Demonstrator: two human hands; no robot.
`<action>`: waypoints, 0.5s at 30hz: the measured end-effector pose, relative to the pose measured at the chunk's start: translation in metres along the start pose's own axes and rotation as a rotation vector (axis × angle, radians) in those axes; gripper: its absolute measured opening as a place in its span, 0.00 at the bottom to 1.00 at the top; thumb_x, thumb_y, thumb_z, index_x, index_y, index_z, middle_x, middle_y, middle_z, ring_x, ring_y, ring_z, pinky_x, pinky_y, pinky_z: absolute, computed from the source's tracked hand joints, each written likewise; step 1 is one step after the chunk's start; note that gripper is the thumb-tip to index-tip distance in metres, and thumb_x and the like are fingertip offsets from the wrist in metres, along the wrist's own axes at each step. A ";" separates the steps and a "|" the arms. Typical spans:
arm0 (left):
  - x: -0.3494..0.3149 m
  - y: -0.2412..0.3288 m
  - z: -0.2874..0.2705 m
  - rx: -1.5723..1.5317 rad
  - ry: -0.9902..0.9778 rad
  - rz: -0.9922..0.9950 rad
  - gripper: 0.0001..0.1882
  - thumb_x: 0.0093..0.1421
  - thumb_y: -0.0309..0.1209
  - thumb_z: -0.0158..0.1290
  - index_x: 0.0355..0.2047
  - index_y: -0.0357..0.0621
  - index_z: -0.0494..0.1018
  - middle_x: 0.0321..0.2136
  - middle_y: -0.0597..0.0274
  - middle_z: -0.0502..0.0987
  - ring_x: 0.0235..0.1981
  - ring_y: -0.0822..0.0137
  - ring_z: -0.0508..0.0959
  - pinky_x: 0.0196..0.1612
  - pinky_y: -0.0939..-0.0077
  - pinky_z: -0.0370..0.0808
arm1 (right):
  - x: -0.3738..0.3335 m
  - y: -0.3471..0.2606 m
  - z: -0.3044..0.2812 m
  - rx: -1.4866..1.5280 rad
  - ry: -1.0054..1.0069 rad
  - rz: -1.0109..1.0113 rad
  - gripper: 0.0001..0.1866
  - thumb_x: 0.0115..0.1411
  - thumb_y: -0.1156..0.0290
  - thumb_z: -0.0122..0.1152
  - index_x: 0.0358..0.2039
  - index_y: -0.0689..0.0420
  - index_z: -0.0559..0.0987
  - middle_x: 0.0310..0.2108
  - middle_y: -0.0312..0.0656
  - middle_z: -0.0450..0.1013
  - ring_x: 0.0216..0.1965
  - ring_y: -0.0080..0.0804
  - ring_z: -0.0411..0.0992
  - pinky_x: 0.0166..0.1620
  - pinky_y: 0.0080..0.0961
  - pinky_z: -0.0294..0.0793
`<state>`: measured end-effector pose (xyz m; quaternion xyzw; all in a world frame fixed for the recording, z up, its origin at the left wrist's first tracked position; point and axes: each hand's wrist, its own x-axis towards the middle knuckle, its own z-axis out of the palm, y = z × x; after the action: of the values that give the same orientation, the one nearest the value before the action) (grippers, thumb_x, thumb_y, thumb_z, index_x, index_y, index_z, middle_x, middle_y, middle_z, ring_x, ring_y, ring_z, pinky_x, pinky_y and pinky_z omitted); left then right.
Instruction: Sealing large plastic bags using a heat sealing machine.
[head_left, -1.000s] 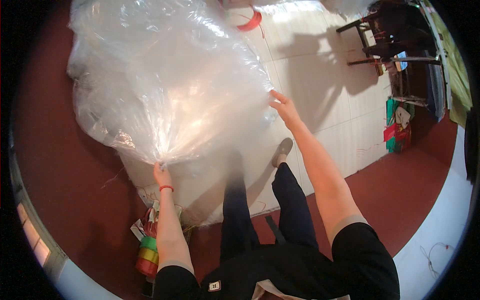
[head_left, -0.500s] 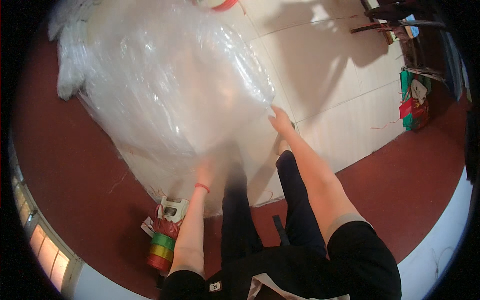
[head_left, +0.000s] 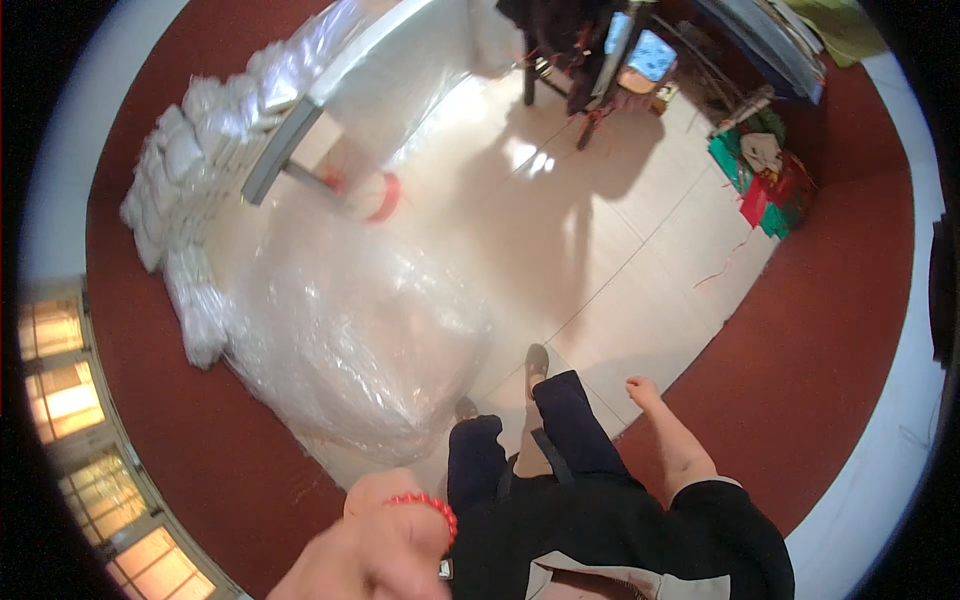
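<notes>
1. Loosely crumpled, the clear plastic film lies on pale tiles at 8 to 9 o'clock from the view's centre, apart from the right hand.
2. The left hand looms blurred at 7 o'clock; its opening and grip cannot be told.
3. At 4 o'clock, the right hand shows nothing held; finger spread is unclear.
4. Handling seems paused; gripping the film calls for reaching down toward 9 o'clock.
</notes>
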<state>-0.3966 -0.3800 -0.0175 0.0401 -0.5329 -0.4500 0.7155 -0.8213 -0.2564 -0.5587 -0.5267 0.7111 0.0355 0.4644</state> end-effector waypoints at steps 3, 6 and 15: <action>0.056 -0.030 0.066 -0.167 -0.023 0.219 0.05 0.54 0.28 0.50 0.32 0.45 0.72 0.38 0.66 0.68 0.38 0.74 0.68 0.31 0.77 0.69 | 0.010 0.018 -0.055 0.030 0.120 0.060 0.15 0.48 0.67 0.52 0.35 0.62 0.76 0.26 0.43 0.74 0.23 0.28 0.72 0.28 0.24 0.72; 0.081 -0.067 0.103 -0.286 0.026 0.167 0.02 0.52 0.24 0.49 0.27 0.43 0.71 0.32 0.67 0.68 0.36 0.74 0.68 0.30 0.78 0.69 | 0.013 0.036 -0.097 0.111 0.260 0.141 0.14 0.48 0.68 0.53 0.34 0.62 0.76 0.25 0.41 0.74 0.22 0.27 0.72 0.28 0.23 0.71; 0.161 -0.182 0.154 -0.291 -0.257 0.240 0.06 0.49 0.18 0.48 0.27 0.43 0.70 0.31 0.67 0.67 0.35 0.73 0.67 0.30 0.79 0.69 | 0.081 -0.093 -0.172 0.423 0.070 -0.198 0.15 0.50 0.68 0.54 0.39 0.60 0.74 0.25 0.40 0.74 0.26 0.27 0.72 0.31 0.22 0.71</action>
<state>-0.6246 -0.5336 0.0679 -0.1846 -0.5500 -0.4351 0.6885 -0.8571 -0.4484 -0.4766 -0.4857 0.6633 -0.1784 0.5406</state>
